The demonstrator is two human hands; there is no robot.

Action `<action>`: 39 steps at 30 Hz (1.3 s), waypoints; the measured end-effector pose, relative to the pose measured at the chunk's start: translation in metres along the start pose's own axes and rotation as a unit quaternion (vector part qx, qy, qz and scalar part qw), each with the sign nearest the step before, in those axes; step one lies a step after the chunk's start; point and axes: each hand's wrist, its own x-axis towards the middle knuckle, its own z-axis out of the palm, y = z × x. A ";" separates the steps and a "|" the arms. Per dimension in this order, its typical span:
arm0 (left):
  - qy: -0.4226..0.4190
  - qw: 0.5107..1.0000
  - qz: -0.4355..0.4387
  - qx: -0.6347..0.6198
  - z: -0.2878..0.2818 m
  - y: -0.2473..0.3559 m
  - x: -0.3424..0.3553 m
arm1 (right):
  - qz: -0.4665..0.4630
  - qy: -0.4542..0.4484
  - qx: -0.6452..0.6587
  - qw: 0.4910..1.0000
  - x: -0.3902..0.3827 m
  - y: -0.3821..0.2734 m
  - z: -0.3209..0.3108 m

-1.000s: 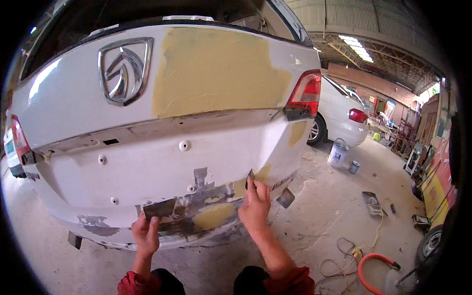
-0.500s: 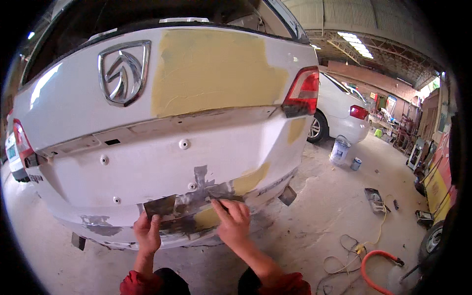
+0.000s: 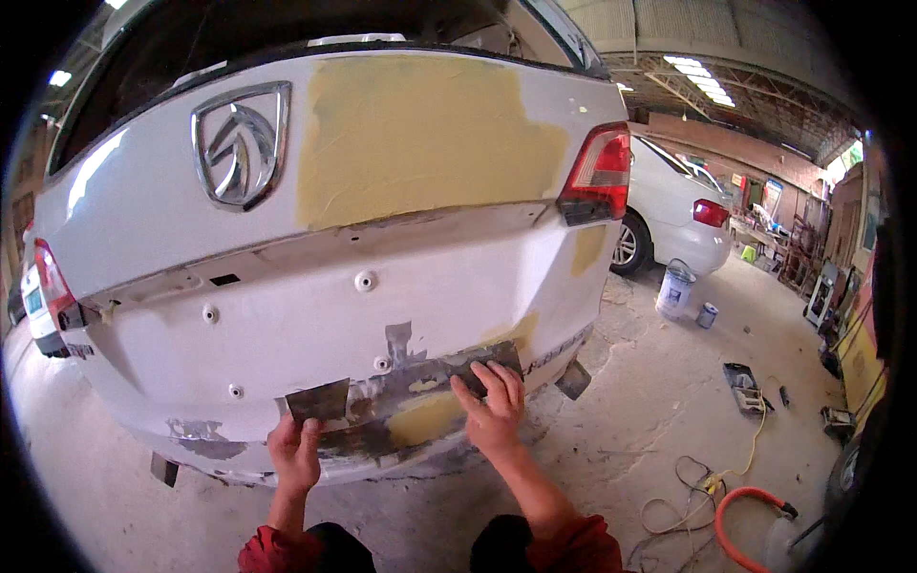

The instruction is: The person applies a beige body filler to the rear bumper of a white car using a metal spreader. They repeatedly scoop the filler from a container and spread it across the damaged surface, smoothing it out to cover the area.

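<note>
The white car's tailgate (image 3: 449, 267) fills the view before me. Broad yellow filler (image 3: 430, 143) coats its upper right, and a smaller yellow filler patch (image 3: 425, 420) sits among grey, bared areas on the lower edge. My left hand (image 3: 294, 454) pinches a dark, flat rectangular putty spreader (image 3: 318, 401) between thumb and fingers, in front of that lower edge. My right hand (image 3: 495, 411) has its fingers laid along a second dark putty spreader (image 3: 506, 357), which lies flat against the lower edge right of the yellow patch. Its thumb side is partly hidden.
Behind on the right stands another white car (image 3: 673, 210), with a white bucket (image 3: 675, 289) and a small can (image 3: 707, 315) nearby. A black tool case (image 3: 743, 389), yellow cable (image 3: 755, 449) and orange hose (image 3: 723, 525) lie on the floor to the right.
My right hand has slid to the right along the lower edge, and its spreader now shows flat against the panel. The left hand and its spreader stay almost in place; the view has shifted slightly.
</note>
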 end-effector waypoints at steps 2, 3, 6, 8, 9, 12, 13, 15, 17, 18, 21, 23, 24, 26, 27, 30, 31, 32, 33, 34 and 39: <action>0.010 1.000 -0.010 -0.025 0.002 0.002 -0.001 | 0.004 0.012 -0.006 1.000 -0.007 0.005 0.000; 0.015 0.999 -0.015 -0.038 0.004 0.002 -0.001 | 0.004 0.016 -0.010 1.000 -0.012 0.008 -0.001; 0.006 1.000 0.005 -0.022 0.003 -0.003 0.000 | 0.013 0.010 -0.028 0.999 -0.017 0.027 -0.008; 0.000 1.000 -0.001 -0.015 0.001 -0.004 0.000 | 0.009 0.026 -0.039 0.999 -0.015 0.040 -0.007; -0.004 1.000 -0.004 -0.011 0.001 -0.004 0.001 | 0.023 0.032 -0.028 0.999 -0.010 0.048 -0.008; 0.013 0.999 -0.006 -0.035 0.002 -0.004 -0.001 | 0.072 0.065 0.024 0.995 0.004 0.072 -0.010; 0.012 0.999 -0.008 -0.034 0.002 -0.003 -0.001 | 0.071 0.070 0.018 0.995 0.008 0.081 -0.010; 0.006 0.999 -0.012 -0.036 0.002 -0.004 0.000 | 0.069 0.078 0.000 0.995 0.018 0.098 -0.013; 0.004 1.000 0.000 -0.029 0.002 -0.006 0.000 | 0.079 0.075 0.051 0.993 0.024 0.104 -0.014; 0.002 1.000 0.007 -0.025 0.002 -0.007 0.000 | 0.073 0.065 0.061 0.993 0.023 0.107 -0.011; -0.008 1.000 -0.002 -0.011 0.000 -0.004 0.000 | 0.063 0.016 0.046 0.997 0.005 0.107 -0.009; 0.001 1.000 -0.004 -0.015 0.001 -0.006 -0.001 | 0.050 -0.018 0.027 0.998 -0.006 0.095 -0.016; 0.006 1.000 -0.004 -0.017 0.001 -0.008 -0.002 | 0.054 -0.029 0.023 0.998 -0.013 0.095 -0.015; 0.013 1.000 -0.007 -0.028 0.001 -0.011 -0.004 | 0.045 -0.034 0.040 0.998 -0.023 0.090 -0.015; 0.016 0.999 -0.008 -0.033 0.002 -0.011 -0.005 | 0.041 -0.036 0.048 0.997 -0.027 0.087 -0.016; 0.017 0.999 -0.012 -0.039 0.005 -0.002 -0.002 | 0.038 -0.067 0.040 0.996 -0.036 0.080 -0.022; 0.016 0.999 -0.010 -0.039 0.004 -0.002 -0.002 | 0.034 -0.072 0.042 0.996 -0.037 0.079 -0.023; 0.016 0.999 -0.007 -0.038 0.003 -0.003 -0.002 | 0.031 -0.081 0.033 0.996 -0.036 0.077 -0.027; 0.017 0.999 -0.005 -0.037 0.002 -0.004 -0.003 | 0.030 -0.092 0.023 0.995 -0.036 0.074 -0.032; 0.020 0.999 -0.004 -0.039 0.003 -0.003 -0.002 | 0.026 -0.100 0.012 0.995 -0.033 0.073 -0.036; 0.013 0.999 0.003 -0.033 0.001 -0.016 -0.002 | 0.028 -0.063 -0.009 0.998 -0.014 0.054 -0.049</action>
